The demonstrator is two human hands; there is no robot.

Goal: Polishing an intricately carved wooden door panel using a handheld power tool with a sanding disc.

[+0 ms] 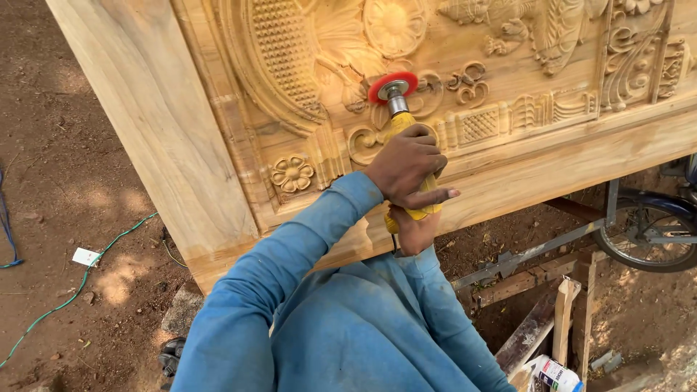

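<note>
Gripping a yellow power tool (406,174) with both hands, a person in blue sleeves leans over a large carved wooden door (508,109) that lies tilted across a stand. The left hand (406,168) wraps over the upper part of the tool's body, its fingers (435,194) curled tight around it except for one that sticks out straight to the side. The right hand (414,229) sits just below, closed around the tool's lower end, mostly hidden under the left. Beyond the fingers, at the tool's metal neck, a red sanding disc (392,86) touches the carving among the scrolls, beside a big fan-shaped panel. A small carved flower (292,174) lies to the left of the fingers. Down on the dirt ground, a green cable (80,287) trails well off to the left, and a bicycle wheel (650,236) stands far to the right.
</note>
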